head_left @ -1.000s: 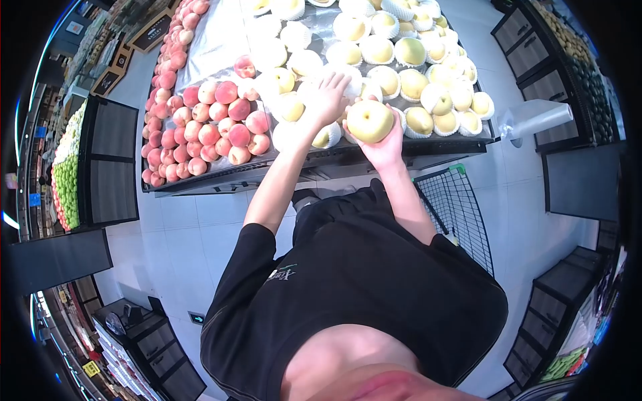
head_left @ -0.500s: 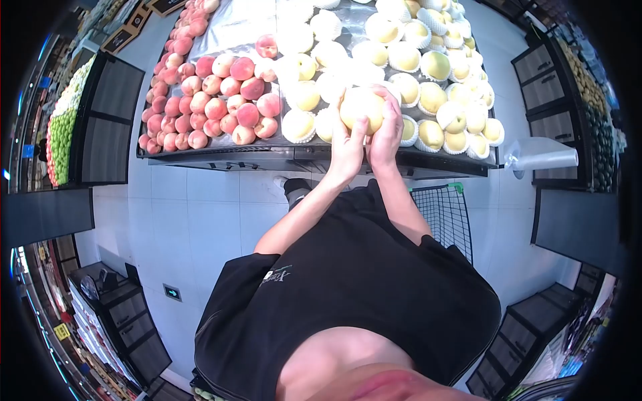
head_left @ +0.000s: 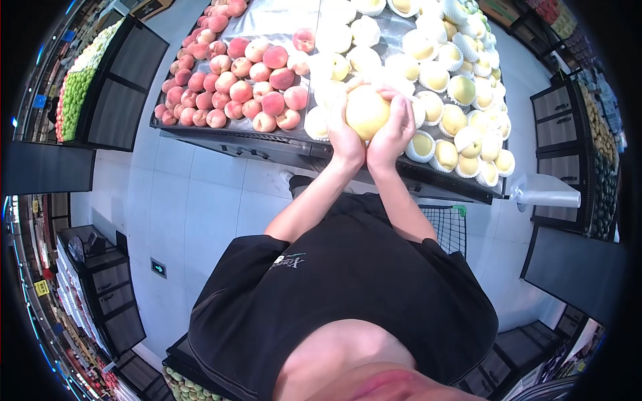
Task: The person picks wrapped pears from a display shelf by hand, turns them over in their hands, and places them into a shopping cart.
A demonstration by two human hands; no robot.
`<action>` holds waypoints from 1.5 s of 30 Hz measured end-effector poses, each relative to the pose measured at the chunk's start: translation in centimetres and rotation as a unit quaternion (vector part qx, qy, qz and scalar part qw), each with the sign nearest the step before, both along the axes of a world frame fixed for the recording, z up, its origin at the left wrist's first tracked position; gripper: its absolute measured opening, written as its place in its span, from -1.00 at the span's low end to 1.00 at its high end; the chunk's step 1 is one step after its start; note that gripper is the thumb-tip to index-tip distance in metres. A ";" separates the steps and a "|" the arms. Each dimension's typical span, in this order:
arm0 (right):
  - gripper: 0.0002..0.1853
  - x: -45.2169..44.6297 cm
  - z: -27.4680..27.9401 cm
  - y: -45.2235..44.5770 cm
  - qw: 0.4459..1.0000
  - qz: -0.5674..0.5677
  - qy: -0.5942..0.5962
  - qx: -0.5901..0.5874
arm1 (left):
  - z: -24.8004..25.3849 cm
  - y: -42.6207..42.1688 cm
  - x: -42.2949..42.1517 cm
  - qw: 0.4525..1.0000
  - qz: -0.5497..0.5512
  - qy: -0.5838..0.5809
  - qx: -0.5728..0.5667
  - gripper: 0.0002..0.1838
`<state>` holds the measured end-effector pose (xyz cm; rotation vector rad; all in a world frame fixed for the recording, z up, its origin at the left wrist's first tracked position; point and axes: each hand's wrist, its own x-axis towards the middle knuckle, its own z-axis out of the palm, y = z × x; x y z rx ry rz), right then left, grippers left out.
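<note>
A large round yellow pear [head_left: 368,112], bare of any foam net, rests cupped between my two hands above the front edge of the fruit stand. My left hand [head_left: 344,137] curves around its left side. Around the right side and underneath wraps my right hand [head_left: 394,132], its fingers bent and its wrist close to the other one. Behind and to the right lie many more pears [head_left: 455,119] in white foam nets. Strong glare washes out those just behind my hands.
Peaches [head_left: 262,72] fill the left half of the stand, whose dark front rim [head_left: 441,180] runs below my forearms. A wire shopping cart [head_left: 447,224] stands at my right side. Clear plastic bags [head_left: 547,192] hang off the stand's right corner. Green fruit [head_left: 80,93] lies on a left display.
The view has turned slightly, so the stand appears tilted. My hands have shifted around the pear; the left thumb no longer crosses its front, and more of its surface shows.
</note>
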<state>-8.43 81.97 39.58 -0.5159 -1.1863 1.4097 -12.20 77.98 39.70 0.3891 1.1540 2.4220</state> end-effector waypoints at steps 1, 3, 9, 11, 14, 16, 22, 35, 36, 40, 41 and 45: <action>-0.63 -0.1 0.4 -0.4 0.998 -0.036 -0.038 0.025 | 0.1 -0.1 0.1 0.994 0.033 0.099 -0.040 -0.51; -0.66 0.5 1.3 -0.3 0.999 0.017 -0.014 -0.046 | 0.7 -0.1 0.5 0.981 0.059 0.185 -0.027 -0.53; -0.61 1.4 1.2 1.8 0.871 0.277 0.147 -0.379 | -0.7 0.1 -1.2 0.878 0.127 0.460 -0.030 -0.66; -0.60 1.6 -0.3 2.2 0.846 0.300 0.175 -0.405 | -0.6 -0.1 -1.8 0.879 0.078 0.468 -0.044 -0.67; -0.63 1.5 -0.5 2.0 0.854 0.248 0.154 -0.431 | -0.6 0.5 -2.2 0.931 -0.005 0.360 -0.057 -0.66; -0.63 0.8 -0.6 2.2 0.905 0.176 0.101 -0.374 | 0.1 1.1 -2.1 0.981 -0.068 0.179 -0.028 -0.64; -0.61 1.1 -0.8 1.6 0.982 -0.034 -0.082 0.169 | -0.9 0.7 -0.9 0.962 -0.159 -0.213 0.068 -0.54; -0.56 1.9 2.2 0.8 0.998 0.055 -0.032 0.029 | 0.6 0.4 1.2 0.953 0.113 0.279 -0.028 -0.53; -0.56 1.9 2.1 0.8 0.997 0.063 -0.028 0.037 | 0.6 0.4 1.4 0.957 0.116 0.264 -0.018 -0.52; -0.57 2.1 2.2 0.7 0.994 0.098 -0.013 0.049 | 0.5 0.1 1.1 0.938 0.155 0.309 0.005 -0.54; -0.58 2.3 2.1 0.8 0.992 0.124 -0.008 0.017 | 0.7 -0.1 0.7 0.916 0.175 0.360 0.004 -0.54; -0.51 2.4 3.3 -0.3 0.970 0.198 0.082 -0.116 | 0.9 -0.2 -0.6 0.812 0.249 0.528 0.004 -0.58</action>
